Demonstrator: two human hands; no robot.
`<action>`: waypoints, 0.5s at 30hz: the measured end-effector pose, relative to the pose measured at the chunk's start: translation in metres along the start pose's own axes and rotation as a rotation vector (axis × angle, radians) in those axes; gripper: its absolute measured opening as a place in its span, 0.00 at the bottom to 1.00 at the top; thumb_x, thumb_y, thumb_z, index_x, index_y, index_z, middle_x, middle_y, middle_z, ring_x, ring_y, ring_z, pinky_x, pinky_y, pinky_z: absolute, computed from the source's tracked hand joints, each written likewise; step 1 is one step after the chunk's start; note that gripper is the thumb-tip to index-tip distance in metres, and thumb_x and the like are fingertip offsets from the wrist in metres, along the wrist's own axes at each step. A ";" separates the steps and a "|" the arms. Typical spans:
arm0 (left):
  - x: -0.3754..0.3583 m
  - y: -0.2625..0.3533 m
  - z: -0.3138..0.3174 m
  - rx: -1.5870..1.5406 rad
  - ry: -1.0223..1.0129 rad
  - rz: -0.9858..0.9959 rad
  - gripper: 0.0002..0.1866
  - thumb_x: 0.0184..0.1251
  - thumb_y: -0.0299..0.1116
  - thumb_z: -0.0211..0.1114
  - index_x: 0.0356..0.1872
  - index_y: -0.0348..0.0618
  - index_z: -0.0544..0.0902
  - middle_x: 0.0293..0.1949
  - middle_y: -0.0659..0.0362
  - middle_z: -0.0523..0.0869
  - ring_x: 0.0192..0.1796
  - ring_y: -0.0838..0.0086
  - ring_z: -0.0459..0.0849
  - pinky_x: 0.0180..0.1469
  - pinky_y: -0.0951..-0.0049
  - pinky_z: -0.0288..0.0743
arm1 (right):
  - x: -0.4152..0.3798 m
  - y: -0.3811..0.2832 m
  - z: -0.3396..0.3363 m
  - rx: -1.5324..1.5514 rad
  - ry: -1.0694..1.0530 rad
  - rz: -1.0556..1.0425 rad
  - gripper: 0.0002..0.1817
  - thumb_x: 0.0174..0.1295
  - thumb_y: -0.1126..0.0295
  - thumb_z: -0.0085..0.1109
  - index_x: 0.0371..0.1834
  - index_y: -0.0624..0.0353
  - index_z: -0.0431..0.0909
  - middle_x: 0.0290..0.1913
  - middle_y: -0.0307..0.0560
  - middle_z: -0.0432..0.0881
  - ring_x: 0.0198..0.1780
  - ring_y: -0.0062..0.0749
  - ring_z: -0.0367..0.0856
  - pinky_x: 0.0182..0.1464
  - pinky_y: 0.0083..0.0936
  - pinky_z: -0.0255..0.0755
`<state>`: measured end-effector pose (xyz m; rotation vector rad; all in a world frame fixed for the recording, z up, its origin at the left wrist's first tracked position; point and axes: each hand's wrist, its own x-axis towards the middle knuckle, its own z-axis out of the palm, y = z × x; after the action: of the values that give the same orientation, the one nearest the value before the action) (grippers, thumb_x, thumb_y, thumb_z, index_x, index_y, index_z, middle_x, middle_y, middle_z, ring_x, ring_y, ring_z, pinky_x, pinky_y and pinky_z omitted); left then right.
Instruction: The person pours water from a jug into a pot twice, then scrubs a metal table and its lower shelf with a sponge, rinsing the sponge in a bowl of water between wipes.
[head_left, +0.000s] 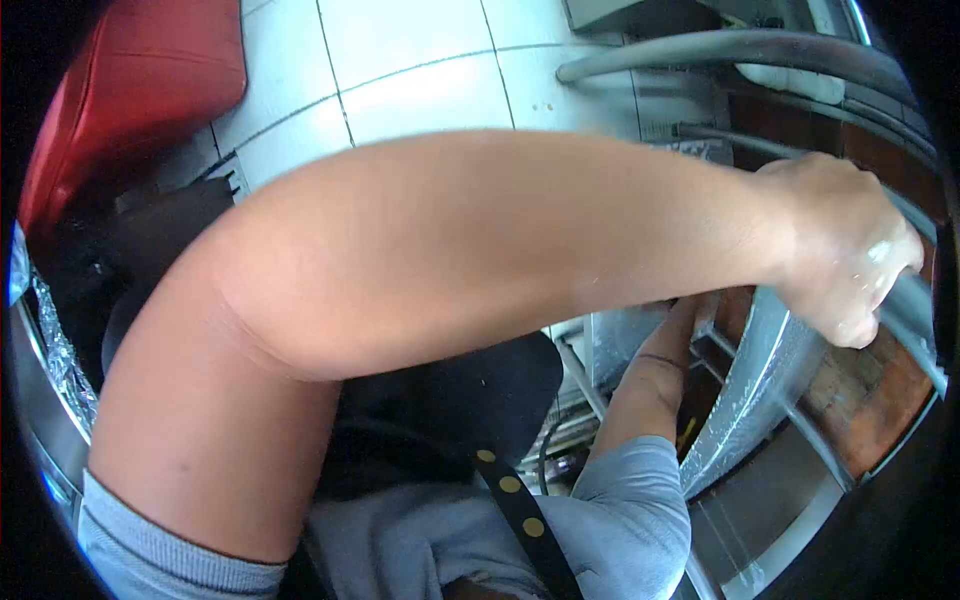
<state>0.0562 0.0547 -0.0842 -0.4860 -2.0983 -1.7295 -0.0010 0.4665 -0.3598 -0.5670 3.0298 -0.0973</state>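
Observation:
My left arm stretches across the view from the lower left. At the far right, my left hand [850, 255] is closed around a grey metal tube [912, 305], with wet, shiny patches on the skin. Lower down, my right forearm [640, 395] points up and away beside a bluish, wet-looking panel [745, 400]. My left forearm covers the end of my right arm, so the right hand's fingers and anything in them are hidden.
Curved metal tubes [740, 47] cross the upper right. A red padded seat [165, 65] is at the upper left, by white floor tiles [410, 40]. Crumpled foil [62, 350] lies along the left edge. Reddish-brown tiles [870, 395] show at the right.

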 end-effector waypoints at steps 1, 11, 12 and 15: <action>0.001 -0.001 0.001 0.028 -0.008 0.006 0.19 0.53 0.44 0.71 0.45 0.49 0.90 0.41 0.52 0.93 0.46 0.57 0.92 0.53 0.57 0.85 | 0.017 -0.014 0.017 -0.006 -0.001 -0.029 0.38 0.74 0.49 0.53 0.79 0.64 0.61 0.81 0.65 0.56 0.84 0.58 0.46 0.81 0.56 0.39; -0.100 -0.070 -0.042 0.159 0.128 0.180 0.26 0.71 0.49 0.69 0.63 0.46 0.79 0.53 0.52 0.84 0.59 0.55 0.82 0.63 0.53 0.74 | 0.026 -0.001 0.009 -0.005 0.023 0.038 0.35 0.75 0.48 0.53 0.77 0.61 0.67 0.79 0.64 0.63 0.82 0.54 0.53 0.79 0.51 0.47; -0.133 -0.076 -0.071 0.199 0.004 0.035 0.24 0.72 0.46 0.69 0.64 0.46 0.80 0.55 0.51 0.86 0.57 0.56 0.84 0.61 0.55 0.76 | 0.017 0.016 -0.003 -0.008 0.034 0.089 0.35 0.75 0.48 0.53 0.76 0.61 0.67 0.78 0.63 0.63 0.82 0.54 0.54 0.79 0.51 0.48; -0.204 -0.064 -0.146 0.491 -0.266 -0.329 0.16 0.67 0.34 0.70 0.54 0.41 0.84 0.50 0.49 0.88 0.55 0.52 0.85 0.58 0.56 0.78 | 0.084 0.025 0.004 -0.064 0.072 0.082 0.34 0.76 0.47 0.54 0.76 0.61 0.69 0.78 0.63 0.65 0.82 0.53 0.56 0.79 0.49 0.51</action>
<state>0.2122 -0.1055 -0.2147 -0.2410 -2.8107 -1.2721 -0.0882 0.4586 -0.3696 -0.4531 3.1308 -0.0168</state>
